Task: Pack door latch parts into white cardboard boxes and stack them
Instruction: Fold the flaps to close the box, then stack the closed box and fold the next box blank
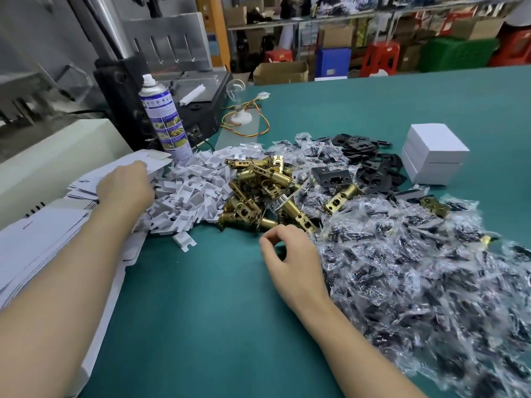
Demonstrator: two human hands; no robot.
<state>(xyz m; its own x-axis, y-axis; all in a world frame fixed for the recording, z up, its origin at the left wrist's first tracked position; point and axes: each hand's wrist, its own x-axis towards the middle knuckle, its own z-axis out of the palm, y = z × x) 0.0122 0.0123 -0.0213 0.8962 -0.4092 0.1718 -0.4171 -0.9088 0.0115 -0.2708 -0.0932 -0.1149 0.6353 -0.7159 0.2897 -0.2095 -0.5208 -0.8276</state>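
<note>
left hand (126, 185) on flat box blanks (43, 239), grip hidden: cannot tell. right hand (290, 254) loosely curled, empty, just beside brass latches (258, 191). risk: blanks stick, 2 lift together, stack slides.

Brass latches (258, 191) heaped left of stacked white boxes (434, 156).

Bright even overhead light; soft shadows; wide-angle bending at edges; plastic bags (425, 282) glinted, blurred near desk (201, 311) right edge.
</note>
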